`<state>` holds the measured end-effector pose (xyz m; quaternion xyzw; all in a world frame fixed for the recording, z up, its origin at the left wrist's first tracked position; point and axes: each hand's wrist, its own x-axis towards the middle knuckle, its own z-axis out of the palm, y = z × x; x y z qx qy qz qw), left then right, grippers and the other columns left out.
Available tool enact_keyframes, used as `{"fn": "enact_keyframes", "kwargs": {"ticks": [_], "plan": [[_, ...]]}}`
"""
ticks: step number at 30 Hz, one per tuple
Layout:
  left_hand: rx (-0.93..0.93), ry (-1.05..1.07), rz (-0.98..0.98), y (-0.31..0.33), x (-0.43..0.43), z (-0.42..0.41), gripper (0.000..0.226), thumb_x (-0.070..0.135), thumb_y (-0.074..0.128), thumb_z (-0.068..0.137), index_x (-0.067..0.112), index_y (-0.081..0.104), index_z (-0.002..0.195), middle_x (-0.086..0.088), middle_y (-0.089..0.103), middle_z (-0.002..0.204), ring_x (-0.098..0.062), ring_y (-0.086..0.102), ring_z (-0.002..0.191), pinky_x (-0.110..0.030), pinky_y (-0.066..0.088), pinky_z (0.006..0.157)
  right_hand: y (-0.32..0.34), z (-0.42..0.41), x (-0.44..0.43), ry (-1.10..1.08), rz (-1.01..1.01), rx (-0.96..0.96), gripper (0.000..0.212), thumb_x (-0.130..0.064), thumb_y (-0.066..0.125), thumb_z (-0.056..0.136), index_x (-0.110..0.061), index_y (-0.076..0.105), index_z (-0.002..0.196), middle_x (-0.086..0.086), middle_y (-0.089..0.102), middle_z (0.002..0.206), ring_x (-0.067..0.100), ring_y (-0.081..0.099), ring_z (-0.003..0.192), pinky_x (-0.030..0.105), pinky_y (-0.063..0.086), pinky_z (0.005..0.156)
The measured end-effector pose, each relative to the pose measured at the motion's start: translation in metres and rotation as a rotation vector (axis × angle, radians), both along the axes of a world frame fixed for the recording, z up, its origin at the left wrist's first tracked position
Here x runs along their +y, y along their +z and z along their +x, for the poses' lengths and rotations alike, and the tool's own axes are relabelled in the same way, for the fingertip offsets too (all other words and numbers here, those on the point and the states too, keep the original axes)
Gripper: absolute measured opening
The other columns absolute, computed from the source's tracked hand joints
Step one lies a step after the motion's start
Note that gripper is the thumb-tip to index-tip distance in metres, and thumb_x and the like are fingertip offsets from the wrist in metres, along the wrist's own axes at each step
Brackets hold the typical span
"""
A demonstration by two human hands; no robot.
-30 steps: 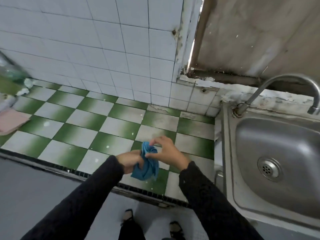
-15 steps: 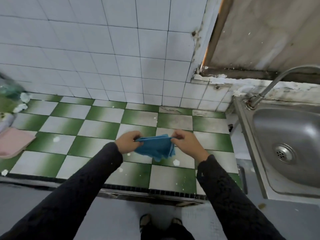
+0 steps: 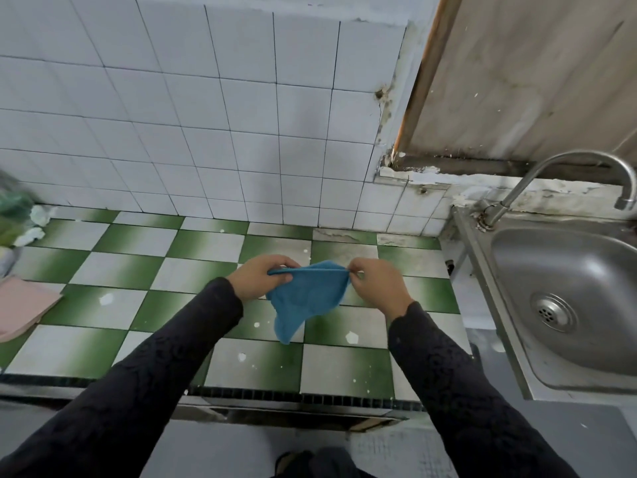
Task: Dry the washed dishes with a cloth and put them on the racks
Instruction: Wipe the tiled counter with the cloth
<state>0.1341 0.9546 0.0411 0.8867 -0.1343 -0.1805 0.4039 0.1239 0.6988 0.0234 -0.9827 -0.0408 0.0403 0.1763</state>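
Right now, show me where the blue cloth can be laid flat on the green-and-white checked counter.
The green-and-white checked counter is bare from the flat pink mat to the left hand, and behind the blue cloth up to the white tiled wall. Crowded: the far-left corner, with crumpled white scraps; tight beside the steel sink.

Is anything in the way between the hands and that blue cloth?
Nothing visible. The left hand and the right hand each pinch the top edge of the cloth directly, stretching it over the tiled counter.
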Motion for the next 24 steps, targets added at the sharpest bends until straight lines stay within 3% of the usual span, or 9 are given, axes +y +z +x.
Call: {"fn": "enact_keyframes", "kwargs": {"ticks": [2, 4, 6, 9, 11, 14, 18, 20, 24], "plan": [[-0.001, -0.086, 0.04, 0.008, -0.003, 0.005, 0.021, 0.013, 0.057, 0.098, 0.018, 0.067, 0.116, 0.003, 0.065, 0.11, -0.01, 0.058, 0.097, -0.007, 0.043, 0.075, -0.003, 0.002, 0.007, 0.033, 0.037, 0.068, 0.039, -0.018, 0.055, 0.095, -0.021, 0.057, 0.133, 0.004, 0.062, 0.135, 0.027, 0.059, 0.12, 0.042, 0.05, 0.097], [0.008, -0.168, 0.106, 0.015, -0.007, 0.009, 0.024, 0.012, 0.057, 0.098, 0.015, 0.067, 0.119, 0.006, 0.064, 0.109, -0.009, 0.057, 0.098, -0.001, 0.04, 0.075, -0.004, 0.0, 0.017, 0.147, 0.208, 0.176, 0.074, -0.019, 0.069, 0.089, -0.025, 0.035, 0.154, 0.004, 0.036, 0.16, 0.024, 0.045, 0.139, 0.045, 0.043, 0.11], [0.017, -0.239, 0.16, 0.022, -0.01, 0.012, 0.025, 0.008, 0.057, 0.097, 0.013, 0.067, 0.119, 0.008, 0.063, 0.106, -0.006, 0.055, 0.096, 0.002, 0.037, 0.073, -0.003, -0.002, 0.028, 0.272, 0.309, 0.242, 0.09, -0.015, 0.079, 0.081, -0.029, 0.032, 0.157, 0.003, 0.026, 0.165, 0.02, 0.033, 0.146, 0.043, 0.037, 0.116], [0.045, -0.302, 0.194, 0.031, -0.009, 0.015, 0.024, 0.005, 0.057, 0.096, 0.014, 0.068, 0.115, 0.01, 0.063, 0.101, 0.002, 0.056, 0.088, 0.001, 0.038, 0.073, -0.007, 0.0, 0.033, 0.4, 0.248, 0.184, 0.044, -0.008, 0.075, 0.081, -0.011, 0.065, 0.124, 0.011, 0.06, 0.134, 0.027, 0.048, 0.13, 0.041, 0.031, 0.117], [0.071, -0.317, 0.226, 0.036, -0.005, 0.015, 0.023, 0.009, 0.058, 0.096, 0.018, 0.068, 0.114, 0.012, 0.064, 0.102, 0.004, 0.056, 0.091, -0.003, 0.04, 0.077, -0.008, 0.0, 0.028, 0.384, 0.236, 0.163, 0.02, -0.007, 0.072, 0.082, -0.004, 0.065, 0.1, 0.009, 0.064, 0.106, 0.027, 0.054, 0.111, 0.044, 0.035, 0.113], [0.114, -0.31, 0.287, 0.033, 0.001, 0.014, 0.023, 0.016, 0.06, 0.096, 0.021, 0.066, 0.118, 0.01, 0.062, 0.108, -0.006, 0.056, 0.099, -0.02, 0.042, 0.09, -0.01, -0.002, 0.015, 0.324, 0.204, 0.243, 0.017, -0.012, 0.073, 0.084, -0.016, 0.059, 0.093, -0.003, 0.06, 0.101, 0.023, 0.056, 0.105, 0.039, 0.046, 0.098], [0.07, -0.305, 0.495, 0.024, -0.002, 0.015, 0.024, 0.018, 0.061, 0.095, 0.015, 0.067, 0.118, 0.002, 0.064, 0.113, -0.012, 0.053, 0.099, -0.029, 0.043, 0.094, -0.012, -0.001, 0.006, 0.297, 0.135, 0.338, 0.018, -0.013, 0.072, 0.086, -0.016, 0.064, 0.102, 0.002, 0.063, 0.103, 0.024, 0.06, 0.099, 0.037, 0.052, 0.089], [-0.028, -0.234, 0.508, 0.023, -0.003, 0.018, 0.024, 0.014, 0.06, 0.095, 0.013, 0.068, 0.117, -0.002, 0.066, 0.113, -0.012, 0.051, 0.098, -0.026, 0.041, 0.091, -0.008, 0.006, 0.002, 0.253, 0.116, 0.259, 0.019, -0.014, 0.07, 0.088, -0.016, 0.068, 0.107, 0.002, 0.065, 0.103, 0.024, 0.062, 0.1, 0.039, 0.052, 0.09], [-0.289, 0.071, 0.218, 0.023, -0.007, 0.017, 0.024, 0.008, 0.054, 0.096, 0.015, 0.071, 0.112, 0.0, 0.066, 0.1, -0.017, 0.055, 0.093, -0.026, 0.04, 0.082, 0.006, 0.017, -0.009, 0.15, 0.134, -0.125, 0.008, -0.017, 0.066, 0.089, -0.018, 0.069, 0.096, -0.003, 0.067, 0.091, 0.021, 0.061, 0.087, 0.034, 0.049, 0.077]]}}
